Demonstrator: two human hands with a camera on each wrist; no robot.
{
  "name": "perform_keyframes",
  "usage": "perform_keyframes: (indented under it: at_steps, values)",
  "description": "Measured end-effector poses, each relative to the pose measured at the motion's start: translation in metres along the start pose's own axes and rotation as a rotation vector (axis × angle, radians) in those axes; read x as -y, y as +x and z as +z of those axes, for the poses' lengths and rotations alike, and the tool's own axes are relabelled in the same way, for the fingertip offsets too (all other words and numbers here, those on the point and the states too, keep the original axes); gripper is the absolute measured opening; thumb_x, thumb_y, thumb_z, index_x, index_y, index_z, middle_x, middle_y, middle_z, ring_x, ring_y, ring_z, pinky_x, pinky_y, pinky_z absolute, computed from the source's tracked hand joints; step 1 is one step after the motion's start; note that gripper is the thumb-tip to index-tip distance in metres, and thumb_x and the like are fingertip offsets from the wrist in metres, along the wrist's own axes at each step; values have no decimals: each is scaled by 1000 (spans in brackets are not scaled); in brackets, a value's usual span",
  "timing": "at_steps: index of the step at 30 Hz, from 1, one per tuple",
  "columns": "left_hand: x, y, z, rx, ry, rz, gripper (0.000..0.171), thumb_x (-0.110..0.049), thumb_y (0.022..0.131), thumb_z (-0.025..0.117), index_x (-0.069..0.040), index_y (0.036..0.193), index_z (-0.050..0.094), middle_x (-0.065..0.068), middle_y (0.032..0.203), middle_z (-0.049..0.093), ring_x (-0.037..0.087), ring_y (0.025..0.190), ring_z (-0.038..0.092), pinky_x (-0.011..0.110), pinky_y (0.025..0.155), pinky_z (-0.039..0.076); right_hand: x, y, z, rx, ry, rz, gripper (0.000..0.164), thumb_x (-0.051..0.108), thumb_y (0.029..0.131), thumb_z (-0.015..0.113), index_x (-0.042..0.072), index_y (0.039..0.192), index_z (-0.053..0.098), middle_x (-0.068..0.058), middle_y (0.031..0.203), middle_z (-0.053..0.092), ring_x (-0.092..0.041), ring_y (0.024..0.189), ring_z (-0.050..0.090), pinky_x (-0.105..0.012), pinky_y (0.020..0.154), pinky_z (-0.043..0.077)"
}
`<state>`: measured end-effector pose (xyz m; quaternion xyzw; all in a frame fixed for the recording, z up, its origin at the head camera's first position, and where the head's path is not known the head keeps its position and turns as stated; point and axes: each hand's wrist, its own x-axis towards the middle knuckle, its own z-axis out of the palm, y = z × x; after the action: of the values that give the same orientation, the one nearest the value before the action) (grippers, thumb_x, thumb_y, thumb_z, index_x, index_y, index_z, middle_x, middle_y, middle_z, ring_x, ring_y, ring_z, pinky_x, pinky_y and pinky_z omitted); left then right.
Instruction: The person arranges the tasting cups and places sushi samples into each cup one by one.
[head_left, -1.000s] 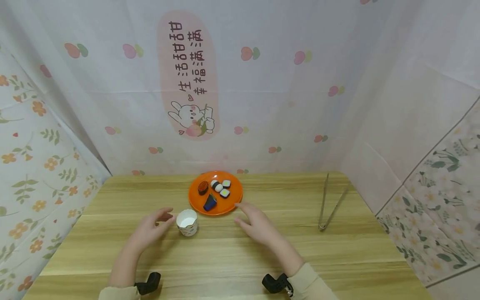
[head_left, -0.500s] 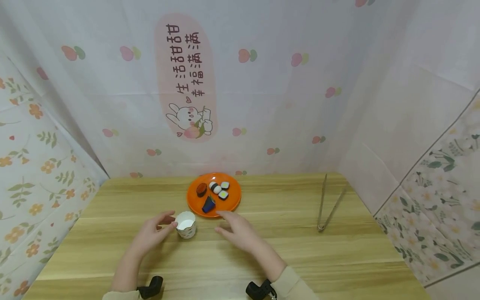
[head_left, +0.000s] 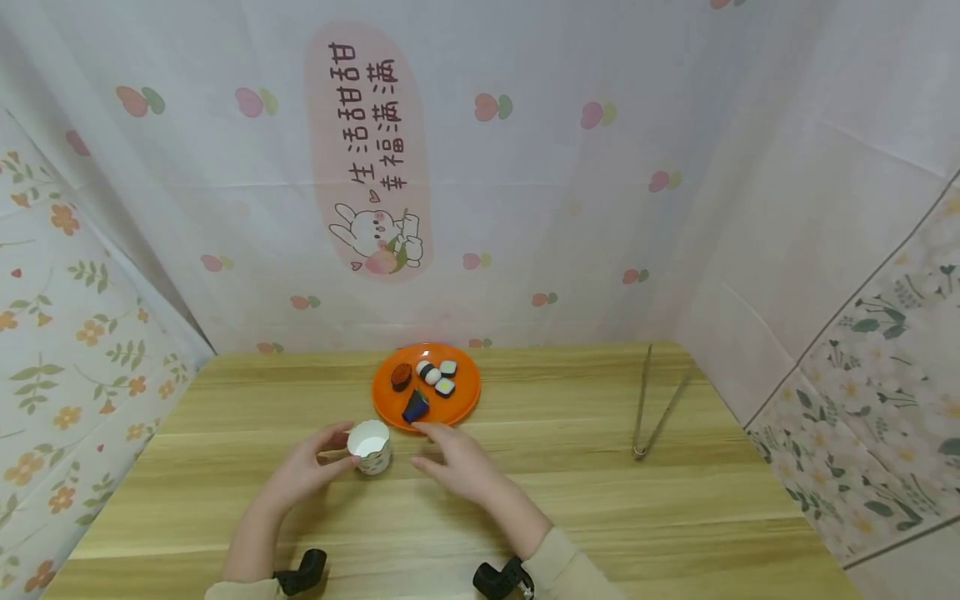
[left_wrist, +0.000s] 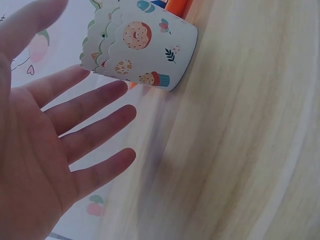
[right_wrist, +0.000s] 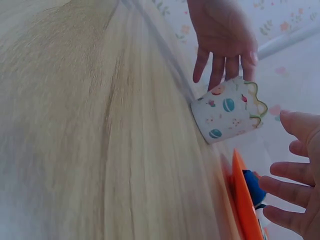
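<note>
A stack of white paper baking cups (head_left: 372, 460) with scalloped rims and small dessert prints stands upright on the wooden table. My left hand (head_left: 311, 463) is at its left side, thumb and fingertips right by the wall. In the left wrist view the fingers (left_wrist: 95, 107) are spread and straight beside the cups (left_wrist: 145, 47). On the other side my right hand (head_left: 463, 468) hovers a short way off, its fingers relaxed and holding nothing. The right wrist view shows the cups (right_wrist: 230, 112) between both hands.
Just behind the cups lies an orange plate (head_left: 467, 407) with several toy sushi pieces, among them a dark blue cone-shaped one (head_left: 416, 407). Metal tongs (head_left: 642, 417) lie spread on the right of the table. Printed curtains hang at the back and sides.
My right hand has moved left, toward the cups. My left hand has come in closer, its thumb now overlapping the front of them. The view has shifted slightly.
</note>
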<state>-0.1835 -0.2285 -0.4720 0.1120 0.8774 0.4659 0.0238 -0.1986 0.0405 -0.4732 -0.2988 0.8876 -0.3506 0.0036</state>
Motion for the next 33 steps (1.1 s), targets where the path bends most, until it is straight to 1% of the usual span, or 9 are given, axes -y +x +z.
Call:
perform_keyframes:
  at_steps: [3, 6, 13, 16, 26, 29, 33]
  values:
    - [0, 1, 2, 13, -12, -16, 67, -28, 85, 74, 3, 137, 45, 19, 120, 60, 37, 112, 55, 55, 93, 45, 1, 3, 3, 15, 23, 1, 53, 30, 95, 62, 11, 142, 46, -4, 136, 52, -22, 112, 57, -34, 93, 48]
    - [1, 2, 3, 19, -29, -28, 68, -28, 84, 75, 1, 138, 45, 18, 120, 60, 36, 113, 54, 55, 94, 44, 2, 6, 7, 23, 37, -2, 55, 30, 94, 62, 11, 143, 44, -4, 136, 53, -21, 112, 58, -33, 92, 48]
    - [5, 2, 5, 20, -60, -7, 68, -22, 82, 77, 1, 138, 45, 18, 119, 61, 37, 111, 55, 53, 93, 45, 6, 12, 18, 42, 78, 0, 57, 26, 93, 64, 12, 144, 42, -7, 129, 58, -19, 109, 59, -29, 90, 49]
    - [5, 1, 6, 28, -67, -3, 67, -20, 82, 77, 1, 138, 45, 19, 119, 61, 37, 111, 55, 54, 94, 45, 7, 14, 22, 51, 87, 4, 57, 26, 93, 65, 14, 143, 42, -6, 127, 59, -18, 108, 60, -27, 90, 48]
    - [7, 2, 9, 19, -55, -1, 63, -18, 83, 76, 1, 136, 47, 17, 117, 62, 34, 108, 57, 53, 93, 46, 8, 19, 35, 42, 106, -18, 54, 25, 92, 66, 15, 141, 45, -5, 121, 62, -16, 103, 62, -23, 87, 49]
    - [9, 2, 10, 9, -69, 5, 62, -17, 83, 76, 2, 135, 48, 18, 117, 62, 35, 108, 57, 52, 92, 46, 9, 20, 36, 29, 118, -16, 54, 26, 92, 66, 14, 140, 45, -5, 120, 63, -16, 103, 62, -24, 86, 49]
    - [11, 2, 11, 0, -96, 30, 61, -15, 83, 76, 4, 134, 49, 20, 117, 61, 36, 107, 58, 53, 91, 47, 9, 21, 37, 11, 124, -16, 54, 25, 91, 67, 14, 138, 44, -6, 120, 63, -15, 103, 62, -24, 86, 50]
